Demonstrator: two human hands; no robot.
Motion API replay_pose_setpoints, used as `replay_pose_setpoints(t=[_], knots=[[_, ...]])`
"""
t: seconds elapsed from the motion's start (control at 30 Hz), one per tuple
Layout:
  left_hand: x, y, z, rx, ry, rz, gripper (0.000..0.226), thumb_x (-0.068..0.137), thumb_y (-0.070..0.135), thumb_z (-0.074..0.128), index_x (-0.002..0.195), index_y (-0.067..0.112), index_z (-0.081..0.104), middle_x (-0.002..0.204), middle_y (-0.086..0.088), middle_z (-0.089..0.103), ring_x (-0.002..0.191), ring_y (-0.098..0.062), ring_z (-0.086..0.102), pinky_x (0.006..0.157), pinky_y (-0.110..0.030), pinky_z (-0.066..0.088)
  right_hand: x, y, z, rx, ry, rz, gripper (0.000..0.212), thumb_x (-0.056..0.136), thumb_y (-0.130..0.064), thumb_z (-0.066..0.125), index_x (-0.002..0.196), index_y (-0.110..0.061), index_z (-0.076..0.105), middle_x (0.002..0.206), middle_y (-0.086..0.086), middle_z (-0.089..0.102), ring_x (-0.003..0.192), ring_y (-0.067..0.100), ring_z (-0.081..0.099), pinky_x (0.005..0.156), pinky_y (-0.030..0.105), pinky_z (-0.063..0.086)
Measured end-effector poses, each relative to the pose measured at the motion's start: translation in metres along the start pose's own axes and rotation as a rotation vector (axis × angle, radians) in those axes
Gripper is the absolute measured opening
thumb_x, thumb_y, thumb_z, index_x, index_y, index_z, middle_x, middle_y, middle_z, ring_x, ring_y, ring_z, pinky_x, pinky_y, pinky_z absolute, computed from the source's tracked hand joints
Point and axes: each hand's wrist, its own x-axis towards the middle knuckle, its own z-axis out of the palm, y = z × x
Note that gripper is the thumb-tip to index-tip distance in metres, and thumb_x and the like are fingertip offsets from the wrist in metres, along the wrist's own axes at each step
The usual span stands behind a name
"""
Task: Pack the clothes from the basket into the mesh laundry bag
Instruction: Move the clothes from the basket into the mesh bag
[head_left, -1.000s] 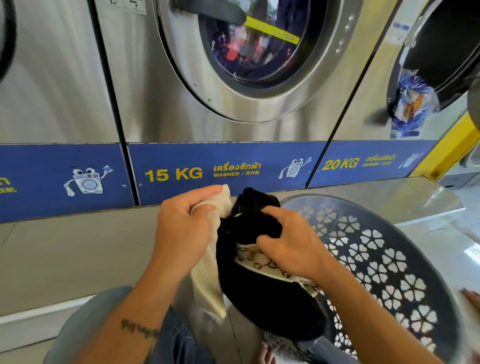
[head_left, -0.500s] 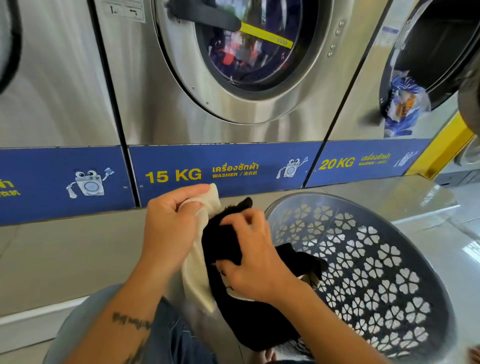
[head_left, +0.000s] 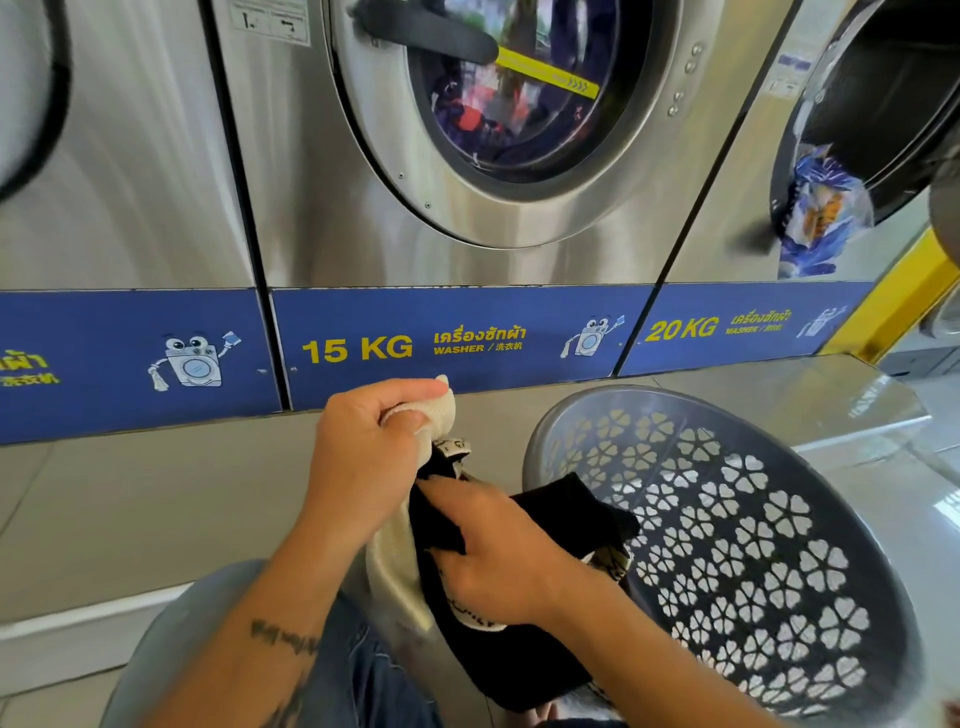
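My left hand (head_left: 363, 462) grips the top edge of the cream mesh laundry bag (head_left: 395, 571) and holds it up in front of me. A black garment with a cream patterned trim (head_left: 524, 660) sits partly inside the bag's mouth. My right hand (head_left: 498, 561) pushes down on this garment, fingers curled into the black cloth. Part of the garment spills to the right over the rim of the grey plastic basket (head_left: 753, 545), which lies tilted at my right with flower-shaped holes.
A row of steel washing machines stands ahead; the 15 KG washer's round door (head_left: 514, 104) is shut with laundry inside. The 20 KG machine (head_left: 857, 156) at the right has its door open. My knee in jeans (head_left: 171, 649) is at the lower left.
My right hand has moved down and pushed the black garment deeper into the bag. My left hand has kept its hold on the bag's edge. The view has shifted slightly.
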Motion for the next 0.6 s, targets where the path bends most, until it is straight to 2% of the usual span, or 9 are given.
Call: replay_pose_setpoints(t=[0.1,0.23,0.33,0.43,0.5,0.53,0.6], knots=[[-0.001,0.003,-0.002,0.016,-0.089,0.055,0.043,0.084,-0.003,0.055,0.088,0.032,0.079,0.089,0.017,0.074,0.079,0.004,0.064,0.061,-0.002,0.041,0.018,0.002,-0.007,-0.040,-0.152,0.076,0.028,0.075,-0.002,0.054,0.100,-0.014,0.056,0.109,0.009,0.065,0.102,0.030,0.060,0.085,0.046,0.052],[-0.004,0.004,-0.004,0.047,-0.114,0.079,0.042,0.083,-0.004,0.056,0.084,0.031,0.080,0.078,0.016,0.074,0.067,0.002,0.063,0.059,-0.006,0.041,0.039,0.007,-0.009,-0.093,-0.272,0.185,0.023,0.083,-0.007,0.055,0.102,-0.019,0.058,0.116,0.014,0.066,0.107,0.035,0.060,0.085,0.039,0.049],[0.003,-0.003,-0.009,0.006,-0.019,0.015,0.041,0.083,-0.001,0.057,0.084,0.034,0.079,0.073,0.014,0.073,0.064,-0.004,0.061,0.061,-0.017,0.045,0.036,0.008,-0.007,-0.073,-0.239,0.154,0.043,0.078,-0.012,0.059,0.120,-0.022,0.054,0.122,0.009,0.064,0.111,0.033,0.060,0.091,0.044,0.052],[0.008,-0.005,-0.011,-0.012,0.069,-0.004,0.037,0.084,0.000,0.056,0.088,0.029,0.079,0.059,0.020,0.064,0.051,0.001,0.052,0.051,-0.008,0.039,0.013,0.014,-0.011,-0.071,-0.046,0.094,0.066,0.075,-0.023,0.066,0.138,-0.030,0.045,0.138,-0.001,0.056,0.126,0.025,0.053,0.105,0.045,0.045],[0.008,-0.004,-0.009,0.018,0.072,0.011,0.036,0.084,0.000,0.056,0.091,0.028,0.078,0.058,0.017,0.064,0.049,-0.001,0.050,0.048,-0.007,0.037,-0.009,0.019,-0.021,-0.096,0.087,0.111,0.080,0.075,-0.040,0.070,0.146,-0.036,0.032,0.146,-0.010,0.043,0.135,0.018,0.041,0.112,0.044,0.037],[0.007,-0.004,-0.008,0.030,0.068,0.017,0.036,0.084,0.000,0.056,0.091,0.028,0.078,0.059,0.015,0.064,0.048,-0.002,0.048,0.047,-0.007,0.037,-0.020,0.021,-0.028,-0.116,0.094,0.154,0.088,0.073,-0.051,0.070,0.148,-0.041,0.025,0.149,-0.013,0.035,0.139,0.016,0.034,0.115,0.045,0.033],[0.008,-0.004,-0.006,0.037,0.065,0.021,0.037,0.084,0.000,0.055,0.092,0.028,0.078,0.064,0.012,0.066,0.048,-0.003,0.047,0.046,-0.008,0.037,-0.040,0.028,-0.042,-0.208,0.007,0.281,0.104,0.066,-0.066,0.067,0.151,-0.047,0.010,0.158,-0.011,0.018,0.147,0.018,0.019,0.120,0.048,0.024]])
